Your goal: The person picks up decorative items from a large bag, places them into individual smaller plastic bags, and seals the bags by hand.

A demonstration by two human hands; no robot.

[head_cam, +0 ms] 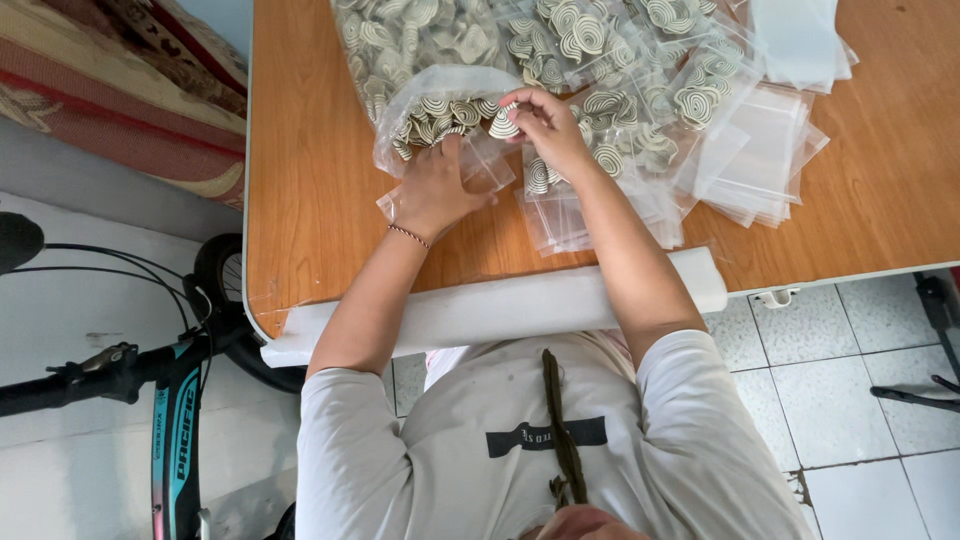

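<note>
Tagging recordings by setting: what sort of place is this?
Probably a home used for piecework packing: a bicycle beside the wooden table, a tiled floor, and small clear bags of spiral-patterned pieces.

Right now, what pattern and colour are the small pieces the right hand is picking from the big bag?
Cream pieces with dark swirl lines, pinched by the right hand; head view.

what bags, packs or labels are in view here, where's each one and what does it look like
Large clear bag: table centre, open, full of cream swirl-patterned pieces.
Small clear pouch: flat under the left hand.
Swirl piece: pinched in the right hand.
Filled small packs: heaped behind the hands.
Empty clear pouches: stacked on the right.
Dark rectangular label: on the grey shirt.
</note>
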